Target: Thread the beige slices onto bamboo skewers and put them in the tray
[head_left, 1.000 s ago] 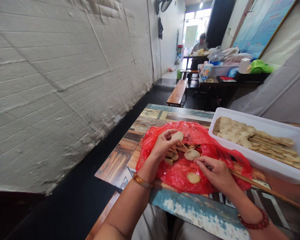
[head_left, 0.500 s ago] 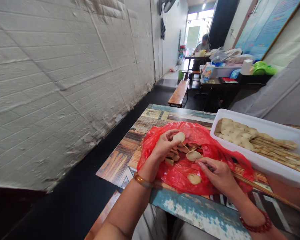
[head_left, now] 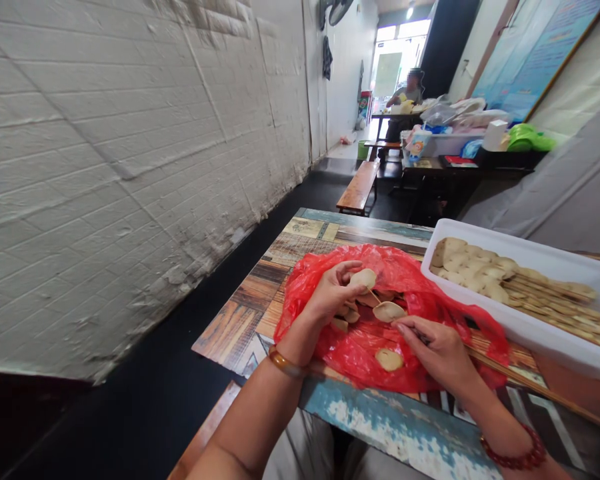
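Note:
My left hand (head_left: 336,288) is closed on a thin, pale, round food slice (head_left: 363,279) above a spread red plastic bag (head_left: 320,267). My right hand (head_left: 433,347) pinches a thin skewer (head_left: 375,294), whose lower part is hidden by the fingers. Another pale slice (head_left: 389,312) is threaded on this skewer, close to my right fingertips. The skewer's far end meets the lower edge of the slice in my left hand; whether it has pierced it I cannot tell. Several loose slices (head_left: 349,313) lie in the bag, and a single slice (head_left: 389,359) rests nearer me.
A white tub (head_left: 520,332) at the right holds many skewered slices (head_left: 480,267). Bare sticks (head_left: 530,383) lie on the patterned table (head_left: 235,320) beside my right forearm. Beyond stand a wooden bench (head_left: 359,187), a cluttered table and a seated person (head_left: 410,90). A white wall (head_left: 145,167) runs along the left.
My left hand and its slice have shifted slightly right and down, toward the skewer's end. The right hand stays nearly in place. The far person's arm has moved.

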Action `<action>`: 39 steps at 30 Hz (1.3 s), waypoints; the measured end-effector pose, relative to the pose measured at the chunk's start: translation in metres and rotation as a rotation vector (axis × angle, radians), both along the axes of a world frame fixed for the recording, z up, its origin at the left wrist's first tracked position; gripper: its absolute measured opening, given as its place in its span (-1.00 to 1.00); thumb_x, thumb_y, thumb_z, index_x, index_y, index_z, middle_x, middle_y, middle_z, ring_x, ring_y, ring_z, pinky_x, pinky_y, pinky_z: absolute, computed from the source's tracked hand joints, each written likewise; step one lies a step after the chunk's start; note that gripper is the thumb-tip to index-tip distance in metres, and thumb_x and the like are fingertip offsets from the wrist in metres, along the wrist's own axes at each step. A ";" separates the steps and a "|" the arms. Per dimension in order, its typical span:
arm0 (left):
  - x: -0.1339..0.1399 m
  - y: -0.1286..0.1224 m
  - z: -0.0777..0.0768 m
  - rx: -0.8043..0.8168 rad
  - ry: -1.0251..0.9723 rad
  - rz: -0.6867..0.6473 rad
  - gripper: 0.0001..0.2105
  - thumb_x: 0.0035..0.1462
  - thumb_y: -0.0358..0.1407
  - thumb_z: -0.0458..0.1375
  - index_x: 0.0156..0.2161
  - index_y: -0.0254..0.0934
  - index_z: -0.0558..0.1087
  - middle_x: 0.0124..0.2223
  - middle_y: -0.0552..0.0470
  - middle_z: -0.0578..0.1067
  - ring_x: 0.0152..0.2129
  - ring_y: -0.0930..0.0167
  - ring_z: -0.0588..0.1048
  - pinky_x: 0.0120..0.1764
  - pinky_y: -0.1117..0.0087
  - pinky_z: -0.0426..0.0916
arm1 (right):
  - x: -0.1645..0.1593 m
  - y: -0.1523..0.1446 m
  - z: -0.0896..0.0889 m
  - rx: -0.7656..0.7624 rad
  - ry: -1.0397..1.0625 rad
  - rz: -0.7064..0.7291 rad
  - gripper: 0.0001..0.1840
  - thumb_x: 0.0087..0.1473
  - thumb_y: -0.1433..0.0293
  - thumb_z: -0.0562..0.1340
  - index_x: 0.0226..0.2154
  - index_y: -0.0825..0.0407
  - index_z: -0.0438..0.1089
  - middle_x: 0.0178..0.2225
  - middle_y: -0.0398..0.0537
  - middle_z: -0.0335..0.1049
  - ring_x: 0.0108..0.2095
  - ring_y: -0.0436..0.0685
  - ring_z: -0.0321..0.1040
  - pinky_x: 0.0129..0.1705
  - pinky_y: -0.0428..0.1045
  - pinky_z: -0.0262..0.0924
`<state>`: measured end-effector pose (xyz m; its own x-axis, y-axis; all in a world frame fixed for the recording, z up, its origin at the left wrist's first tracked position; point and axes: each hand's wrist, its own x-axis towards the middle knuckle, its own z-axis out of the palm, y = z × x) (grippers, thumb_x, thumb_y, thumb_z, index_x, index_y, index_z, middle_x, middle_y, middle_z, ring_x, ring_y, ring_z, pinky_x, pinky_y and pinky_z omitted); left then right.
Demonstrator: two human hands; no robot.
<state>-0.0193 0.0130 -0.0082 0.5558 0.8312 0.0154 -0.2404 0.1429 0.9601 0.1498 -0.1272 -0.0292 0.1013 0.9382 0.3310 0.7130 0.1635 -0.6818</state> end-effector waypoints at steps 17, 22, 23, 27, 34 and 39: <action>0.005 -0.001 -0.007 -0.117 -0.073 0.094 -0.53 -0.20 -0.32 0.32 -0.10 -0.33 0.41 -0.54 0.16 0.40 -0.60 0.55 0.38 -0.44 0.51 0.27 | -0.001 0.002 -0.004 0.016 0.042 -0.014 -0.73 0.13 0.29 0.11 -0.29 -0.04 0.52 -0.27 -0.05 0.58 -0.26 0.18 0.52 -0.20 0.05 0.40; 0.005 -0.003 -0.005 -0.140 -0.090 0.111 -0.58 -0.19 -0.35 0.30 -0.13 -0.34 0.41 -0.54 0.17 0.39 -0.60 0.55 0.38 -0.43 0.51 0.28 | 0.000 0.002 -0.006 0.020 0.057 0.001 -0.72 0.13 0.30 0.12 -0.25 0.00 0.53 -0.22 -0.02 0.57 -0.22 0.20 0.52 -0.13 0.08 0.40; 0.005 -0.003 -0.004 -0.142 -0.084 0.116 -0.58 -0.19 -0.36 0.29 -0.13 -0.34 0.41 -0.54 0.16 0.39 -0.61 0.55 0.38 -0.44 0.51 0.27 | 0.000 0.002 -0.007 0.022 0.059 0.002 -0.71 0.13 0.30 0.12 -0.24 0.01 0.54 -0.22 -0.01 0.57 -0.22 0.21 0.52 -0.12 0.09 0.40; 0.005 -0.004 -0.003 -0.136 -0.059 0.126 -0.58 -0.19 -0.36 0.29 -0.11 -0.33 0.42 -0.53 0.16 0.39 -0.61 0.56 0.37 -0.46 0.52 0.26 | 0.001 0.002 -0.008 0.024 0.054 0.012 -0.70 0.13 0.31 0.13 -0.22 0.01 0.54 -0.19 0.00 0.55 -0.19 0.21 0.51 -0.11 0.10 0.41; 0.004 -0.003 -0.005 -0.121 -0.053 0.106 -0.60 -0.16 -0.37 0.27 -0.11 -0.34 0.44 -0.49 0.13 0.42 -0.63 0.59 0.35 -0.48 0.54 0.25 | 0.002 0.002 -0.007 0.023 0.053 0.027 -0.70 0.13 0.31 0.13 -0.22 -0.01 0.55 -0.19 -0.03 0.55 -0.19 0.21 0.52 -0.11 0.10 0.42; 0.003 -0.004 -0.007 -0.123 -0.061 0.068 -0.61 -0.15 -0.36 0.27 -0.12 -0.35 0.43 -0.46 0.10 0.44 -0.62 0.60 0.35 -0.50 0.56 0.21 | 0.004 0.004 -0.012 0.020 0.065 0.021 -0.69 0.12 0.27 0.14 -0.24 -0.02 0.56 -0.21 -0.03 0.56 -0.21 0.23 0.52 -0.14 0.10 0.43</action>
<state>-0.0159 0.0091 -0.0149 0.4993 0.8646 -0.0573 -0.3105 0.2403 0.9197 0.1539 -0.1234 -0.0408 0.1039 0.9336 0.3430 0.6636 0.1918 -0.7230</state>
